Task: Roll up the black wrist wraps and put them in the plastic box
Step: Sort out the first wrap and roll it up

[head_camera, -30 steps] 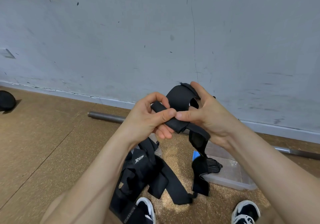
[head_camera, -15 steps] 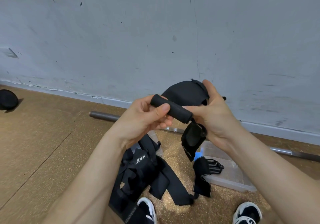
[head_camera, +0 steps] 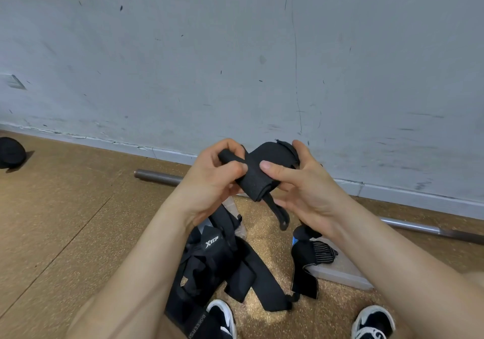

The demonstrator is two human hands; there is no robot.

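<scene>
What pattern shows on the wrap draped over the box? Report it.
The wrap: thin pale stripes on black; head view.

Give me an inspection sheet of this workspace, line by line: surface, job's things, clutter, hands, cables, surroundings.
Surface: brown speckled floor.
Job's things: part-rolled wrist wrap held up, tab dangling; plastic box on the floor, partly hidden; pile of straps beside it.
Clutter: metal bar along the wall; black round object far left.
Hands: left hand and right hand both grip the wrap.
Cables: nothing seen.
Surroundings: scuffed grey wall; two shoes.
</scene>
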